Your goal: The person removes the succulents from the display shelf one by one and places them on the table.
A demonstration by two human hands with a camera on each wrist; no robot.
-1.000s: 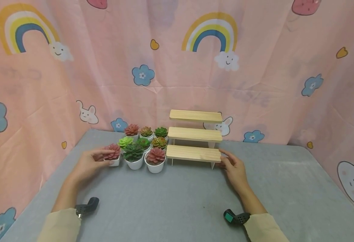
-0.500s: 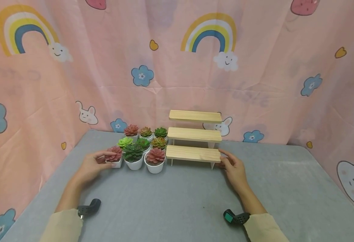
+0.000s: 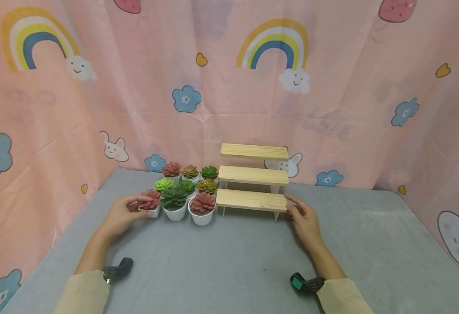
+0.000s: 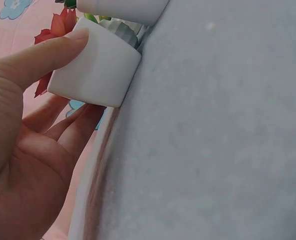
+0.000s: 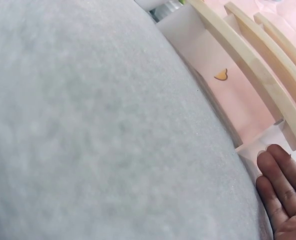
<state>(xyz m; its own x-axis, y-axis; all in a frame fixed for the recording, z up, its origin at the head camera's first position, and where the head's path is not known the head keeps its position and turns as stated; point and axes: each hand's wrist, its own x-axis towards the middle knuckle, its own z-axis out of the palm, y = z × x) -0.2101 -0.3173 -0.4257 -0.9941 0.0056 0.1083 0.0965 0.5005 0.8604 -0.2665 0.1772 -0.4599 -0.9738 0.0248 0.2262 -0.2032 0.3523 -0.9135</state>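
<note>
With my left hand (image 3: pixel 121 216) I hold a red potted succulent (image 3: pixel 151 199) at the left of the plant group. In the left wrist view my thumb presses its white, straight-sided pot (image 4: pixel 97 65), while the other fingers lie along the far side. The pot's base appears to rest on the table. My right hand (image 3: pixel 304 222) touches the right end of a three-tier wooden shelf stand (image 3: pixel 251 199). Its fingers (image 5: pixel 283 175) extend nearly straight beside the stand's white side support in the right wrist view.
Several other succulents in white pots stand close together, including a dark green one (image 3: pixel 173 198) and a red one (image 3: pixel 202 203), left of the stand. A grey cloth-covered table (image 3: pixel 229 261) lies beneath. The pink patterned curtain (image 3: pixel 221 126) hangs behind.
My left hand has shifted slightly right with the red potted succulent, bringing it closer to the dark green one. My right hand and the shelf stand have stayed in place.
</note>
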